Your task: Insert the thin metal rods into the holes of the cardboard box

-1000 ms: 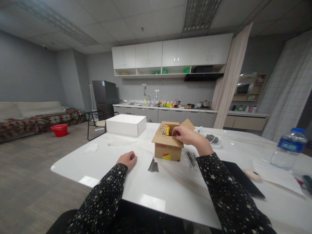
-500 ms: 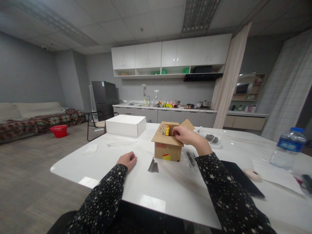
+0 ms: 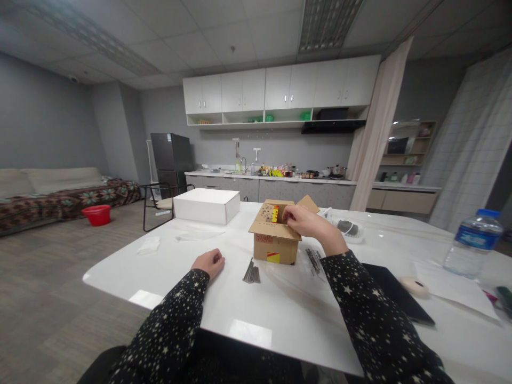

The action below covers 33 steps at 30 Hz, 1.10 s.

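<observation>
The open cardboard box (image 3: pixel 275 240) held something yellow and red. The right hand (image 3: pixel 306 224) pinched inside it; the left hand (image 3: pixel 208 262) lay loosely curled on the surface (image 3: pixel 288 304)

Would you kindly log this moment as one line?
right hand: fingers in open cardboard box | left hand: curled, resting on table | nails: between hands

Your right hand (image 3: pixel 307 224) rests over the open cardboard box (image 3: pixel 275 242) on the table (image 3: pixel 280 309). Left of it and nearer you lies a bundle of metal rods (image 3: pixel 252 272), with your left hand (image 3: pixel 208 262) further left. Behind that hand sits a closed box (image 3: pixel 207 205). Far right of your right hand stands a water bottle (image 3: pixel 472 245).
</observation>
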Motion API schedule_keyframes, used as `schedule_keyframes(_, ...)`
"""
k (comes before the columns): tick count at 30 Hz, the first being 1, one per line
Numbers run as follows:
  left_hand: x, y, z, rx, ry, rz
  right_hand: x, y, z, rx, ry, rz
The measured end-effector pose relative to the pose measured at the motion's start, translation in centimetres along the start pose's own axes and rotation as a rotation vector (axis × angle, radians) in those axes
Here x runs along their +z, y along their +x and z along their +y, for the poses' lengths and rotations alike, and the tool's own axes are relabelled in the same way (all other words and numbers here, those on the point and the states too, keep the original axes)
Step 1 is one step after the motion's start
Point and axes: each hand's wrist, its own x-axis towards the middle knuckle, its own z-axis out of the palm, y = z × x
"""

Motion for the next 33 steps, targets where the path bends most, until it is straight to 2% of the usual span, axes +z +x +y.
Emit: schedule_keyframes(33, -0.16, -0.23, 0.21, -0.005, -0.002, -0.001, 0.47, 0.40, -0.18, 0.010, -0.014, 0.009)
